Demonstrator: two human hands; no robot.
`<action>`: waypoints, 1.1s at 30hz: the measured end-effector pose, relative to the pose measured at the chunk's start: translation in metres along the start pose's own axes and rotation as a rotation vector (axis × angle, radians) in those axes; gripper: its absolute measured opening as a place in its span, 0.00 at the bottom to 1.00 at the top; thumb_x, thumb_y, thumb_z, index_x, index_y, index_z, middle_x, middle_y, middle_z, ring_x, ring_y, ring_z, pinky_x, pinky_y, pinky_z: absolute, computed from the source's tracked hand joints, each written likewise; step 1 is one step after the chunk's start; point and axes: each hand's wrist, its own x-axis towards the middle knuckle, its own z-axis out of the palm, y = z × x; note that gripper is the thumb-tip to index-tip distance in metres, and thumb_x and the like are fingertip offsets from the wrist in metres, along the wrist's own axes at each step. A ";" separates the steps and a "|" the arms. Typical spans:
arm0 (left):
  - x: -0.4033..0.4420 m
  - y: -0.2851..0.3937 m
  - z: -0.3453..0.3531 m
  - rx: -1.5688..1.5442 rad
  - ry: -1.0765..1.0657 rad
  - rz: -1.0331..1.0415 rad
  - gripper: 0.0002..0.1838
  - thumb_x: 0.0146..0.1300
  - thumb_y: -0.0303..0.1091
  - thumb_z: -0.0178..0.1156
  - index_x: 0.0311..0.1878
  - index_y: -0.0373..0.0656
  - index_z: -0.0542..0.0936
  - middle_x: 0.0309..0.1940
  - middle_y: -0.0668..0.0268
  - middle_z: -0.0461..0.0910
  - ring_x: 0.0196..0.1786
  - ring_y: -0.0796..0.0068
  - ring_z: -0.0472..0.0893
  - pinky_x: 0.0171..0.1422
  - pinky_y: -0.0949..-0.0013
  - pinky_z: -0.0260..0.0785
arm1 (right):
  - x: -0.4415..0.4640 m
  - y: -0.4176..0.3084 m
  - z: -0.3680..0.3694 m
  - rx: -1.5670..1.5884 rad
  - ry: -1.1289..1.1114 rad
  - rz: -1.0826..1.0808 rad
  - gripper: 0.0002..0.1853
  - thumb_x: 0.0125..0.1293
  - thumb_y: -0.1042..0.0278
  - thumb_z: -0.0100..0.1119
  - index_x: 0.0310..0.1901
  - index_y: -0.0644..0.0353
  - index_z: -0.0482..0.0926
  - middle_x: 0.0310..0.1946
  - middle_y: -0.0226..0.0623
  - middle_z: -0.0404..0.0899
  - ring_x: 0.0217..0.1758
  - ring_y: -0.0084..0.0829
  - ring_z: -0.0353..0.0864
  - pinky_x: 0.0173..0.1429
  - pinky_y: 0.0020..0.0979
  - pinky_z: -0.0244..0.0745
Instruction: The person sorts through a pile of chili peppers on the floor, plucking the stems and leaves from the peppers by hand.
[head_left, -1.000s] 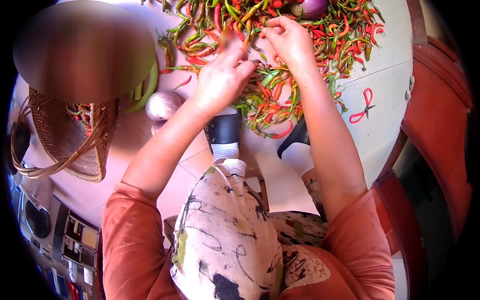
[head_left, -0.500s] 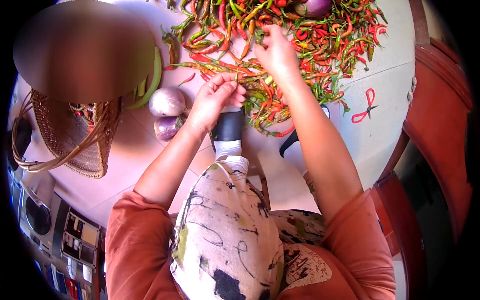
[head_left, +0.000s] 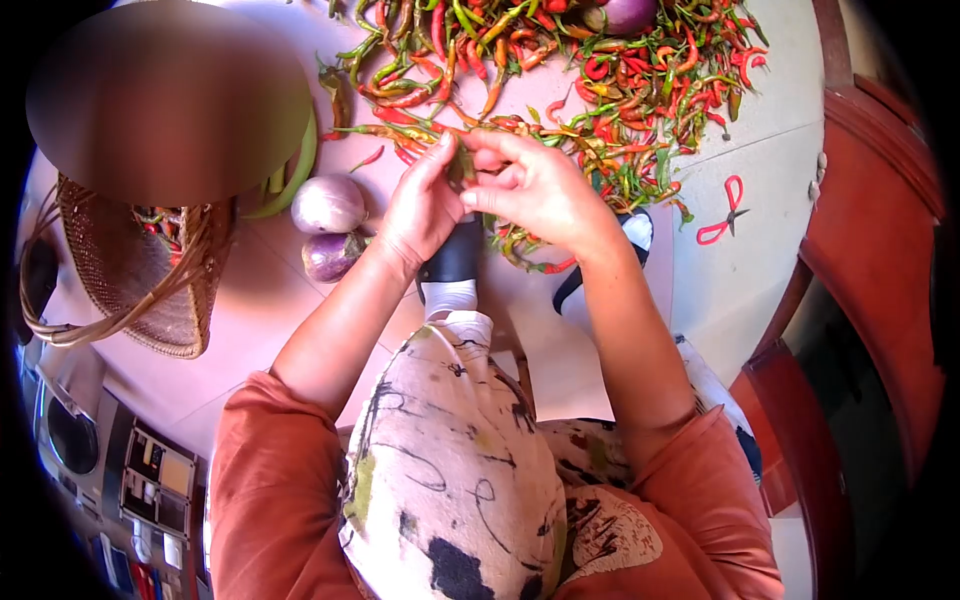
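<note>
Over on the far left, basket: brown woven basket with a hooped handle [head_left: 130, 285], red and dark peppers [head_left: 165, 225] inside, upper end lost behind a blurred patch.
Basket's neighbour: long curved green vegetable [head_left: 300, 170], partly covered by the same blur.
Eggplants: one round, pale whitish-purple eggplant [head_left: 328, 205] and, touching just below it, a darker glossy purple eggplant [head_left: 333, 257]. Bare pinkish tile floor [head_left: 255, 290] between these and the basket's lower end, so decent room there. Elbow room's tighter on the other side, left wrist is right near them.
Left hand: left hand [head_left: 420, 205] half curled, palm side turned toward the other hand, above a black shoe [head_left: 455, 262].
Middle bit: small dark green piece [head_left: 460, 168] between both hands, too covered to name.
Right hand: right hand [head_left: 535, 190] also half curled, fingertips at that piece. Honestly can't tell which hand is pinching it.
Chilli heap: loose red, green and orange chilli peppers [head_left: 650, 95], spread beyond the hands, running off the top edge, with a purple eggplant [head_left: 622, 14] on it.
Scissors: red-handled scissors [head_left: 728, 212], well apart from the hands, bare tile all round.
Right edge: reddish-brown wooden furniture [head_left: 880, 240] bounds the floor.
</note>
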 end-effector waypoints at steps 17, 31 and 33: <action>-0.085 0.196 -0.001 2.141 1.093 1.713 0.30 0.54 0.46 0.67 0.59 0.45 0.74 0.59 0.40 0.67 0.62 0.42 0.64 0.69 0.49 0.51 | 0.101 0.014 0.005 -1.078 0.311 -0.571 0.20 0.57 0.69 0.56 0.54 0.53 0.74 0.52 0.38 0.71 0.46 0.44 0.78 0.49 0.41 0.75; 0.028 0.059 0.008 0.816 0.204 0.151 0.16 0.66 0.42 0.57 0.48 0.38 0.77 0.36 0.65 0.82 0.32 0.76 0.80 0.36 0.75 0.73 | 0.006 0.020 0.010 -0.225 0.184 -0.233 0.14 0.57 0.71 0.61 0.46 0.61 0.81 0.49 0.42 0.76 0.47 0.37 0.79 0.48 0.32 0.76; 0.031 0.054 0.011 0.501 0.158 0.085 0.14 0.67 0.40 0.55 0.49 0.39 0.76 0.35 0.64 0.81 0.34 0.75 0.81 0.38 0.72 0.75 | 0.005 0.017 0.018 -0.280 0.152 -0.336 0.13 0.57 0.72 0.60 0.45 0.60 0.81 0.46 0.41 0.78 0.44 0.33 0.79 0.48 0.31 0.75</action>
